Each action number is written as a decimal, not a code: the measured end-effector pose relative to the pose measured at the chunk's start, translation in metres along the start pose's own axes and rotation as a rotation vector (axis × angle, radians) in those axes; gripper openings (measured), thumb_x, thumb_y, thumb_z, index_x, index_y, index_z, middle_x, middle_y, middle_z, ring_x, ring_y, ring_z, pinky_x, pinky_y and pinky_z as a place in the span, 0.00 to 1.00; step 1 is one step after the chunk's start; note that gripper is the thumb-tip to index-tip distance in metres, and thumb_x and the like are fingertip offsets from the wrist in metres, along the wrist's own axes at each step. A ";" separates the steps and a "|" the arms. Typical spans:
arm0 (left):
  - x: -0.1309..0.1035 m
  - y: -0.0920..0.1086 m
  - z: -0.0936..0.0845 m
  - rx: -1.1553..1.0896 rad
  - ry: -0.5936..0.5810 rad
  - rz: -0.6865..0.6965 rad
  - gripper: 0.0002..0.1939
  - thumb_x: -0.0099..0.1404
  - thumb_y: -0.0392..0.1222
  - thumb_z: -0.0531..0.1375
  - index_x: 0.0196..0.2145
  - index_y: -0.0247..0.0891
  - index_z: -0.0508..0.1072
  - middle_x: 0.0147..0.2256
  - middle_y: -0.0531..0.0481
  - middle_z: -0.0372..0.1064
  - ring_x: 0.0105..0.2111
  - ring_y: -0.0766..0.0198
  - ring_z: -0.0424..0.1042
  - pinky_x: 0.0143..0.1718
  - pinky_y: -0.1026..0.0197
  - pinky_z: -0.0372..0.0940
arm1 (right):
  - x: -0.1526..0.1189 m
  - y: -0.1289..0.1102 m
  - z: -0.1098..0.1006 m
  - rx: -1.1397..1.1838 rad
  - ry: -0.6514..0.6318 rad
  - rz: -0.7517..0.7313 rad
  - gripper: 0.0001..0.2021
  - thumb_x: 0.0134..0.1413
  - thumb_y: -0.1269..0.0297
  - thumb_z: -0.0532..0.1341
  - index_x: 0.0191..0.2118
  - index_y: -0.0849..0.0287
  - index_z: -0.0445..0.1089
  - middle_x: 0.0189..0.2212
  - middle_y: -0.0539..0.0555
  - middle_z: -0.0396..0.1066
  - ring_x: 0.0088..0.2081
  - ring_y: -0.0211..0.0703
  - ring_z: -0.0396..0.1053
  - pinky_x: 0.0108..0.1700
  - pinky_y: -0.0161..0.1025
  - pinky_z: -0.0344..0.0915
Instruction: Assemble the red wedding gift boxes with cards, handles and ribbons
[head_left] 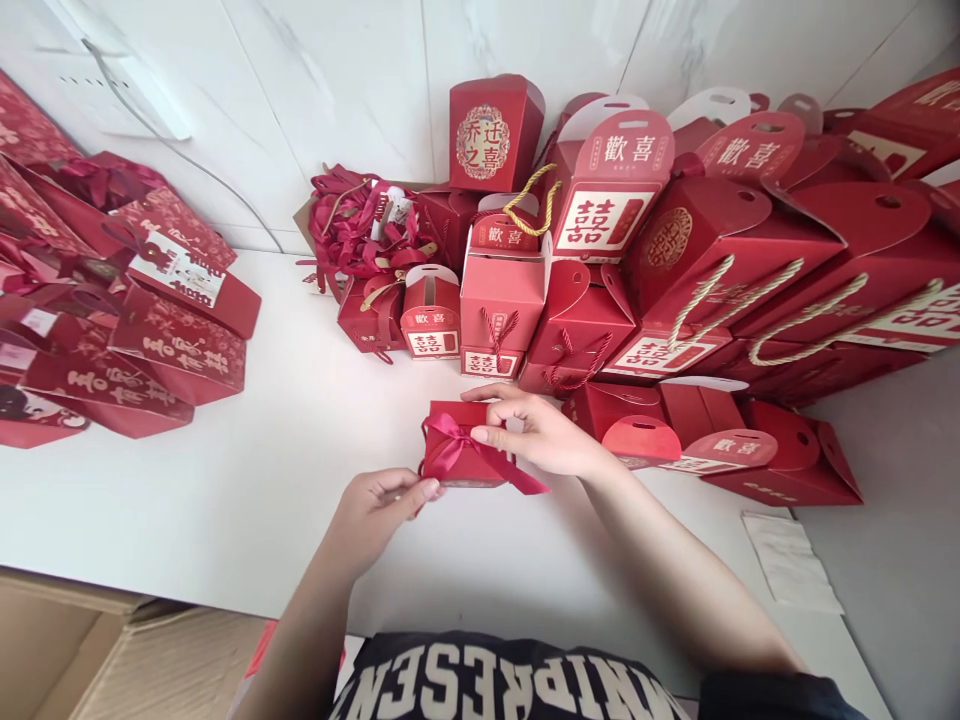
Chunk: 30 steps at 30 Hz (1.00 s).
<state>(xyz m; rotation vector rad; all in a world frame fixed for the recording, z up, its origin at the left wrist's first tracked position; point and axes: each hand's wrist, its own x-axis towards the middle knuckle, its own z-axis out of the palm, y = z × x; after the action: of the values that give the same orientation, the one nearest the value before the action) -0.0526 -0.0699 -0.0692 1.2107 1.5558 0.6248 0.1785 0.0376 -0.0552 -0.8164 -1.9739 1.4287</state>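
Note:
A small red gift box (480, 470) sits on the white table in front of me, with a pink-red satin ribbon (454, 440) tied in a bow across its top. My left hand (382, 510) grips the box's near left corner, thumb and fingers closed on the edge. Over the right side of the box, my right hand (532, 430) has its thumb on the bow and its fingers along the far edge. One ribbon tail hangs past the near right corner. The fingertips behind the box are partly hidden.
Behind stand stacked red gift boxes (502, 280), some with rope handles. A heap of ribbons (364, 225) lies at the back, left of them. More red boxes (172, 345) crowd the table's left. White paper (791, 562) lies at right; a cardboard box (67, 640) is below the left edge.

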 end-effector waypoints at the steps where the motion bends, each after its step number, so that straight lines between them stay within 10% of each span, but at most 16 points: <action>1: 0.004 -0.002 -0.003 -0.043 0.012 0.014 0.20 0.61 0.59 0.61 0.31 0.37 0.78 0.33 0.48 0.75 0.34 0.60 0.70 0.37 0.62 0.63 | -0.001 0.000 -0.002 0.034 0.006 0.002 0.18 0.60 0.55 0.62 0.23 0.58 0.67 0.55 0.55 0.68 0.59 0.47 0.64 0.61 0.45 0.56; 17: 0.027 -0.017 -0.024 -0.177 -0.102 0.088 0.17 0.61 0.53 0.63 0.26 0.36 0.72 0.30 0.50 0.69 0.35 0.62 0.66 0.42 0.61 0.61 | -0.003 0.020 -0.003 0.016 0.053 0.059 0.19 0.62 0.53 0.60 0.23 0.58 0.67 0.49 0.54 0.68 0.52 0.45 0.67 0.56 0.43 0.59; 24: 0.022 0.010 -0.043 0.210 -0.283 0.126 0.17 0.64 0.55 0.59 0.36 0.37 0.73 0.37 0.47 0.71 0.36 0.60 0.68 0.39 0.61 0.63 | -0.004 0.014 -0.005 0.023 0.043 0.049 0.17 0.63 0.51 0.59 0.30 0.58 0.74 0.52 0.56 0.67 0.56 0.46 0.65 0.59 0.44 0.58; 30: 0.037 0.052 -0.057 0.382 -0.011 0.321 0.22 0.61 0.53 0.62 0.51 0.43 0.70 0.35 0.52 0.63 0.31 0.66 0.63 0.32 0.65 0.60 | -0.006 0.009 -0.006 0.088 0.017 0.059 0.19 0.64 0.48 0.56 0.34 0.55 0.77 0.54 0.55 0.68 0.58 0.47 0.64 0.60 0.45 0.59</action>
<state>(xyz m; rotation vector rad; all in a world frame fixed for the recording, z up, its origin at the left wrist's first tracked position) -0.0842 -0.0073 -0.0208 1.7723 1.5263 0.5359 0.1885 0.0394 -0.0627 -0.8506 -1.8750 1.5260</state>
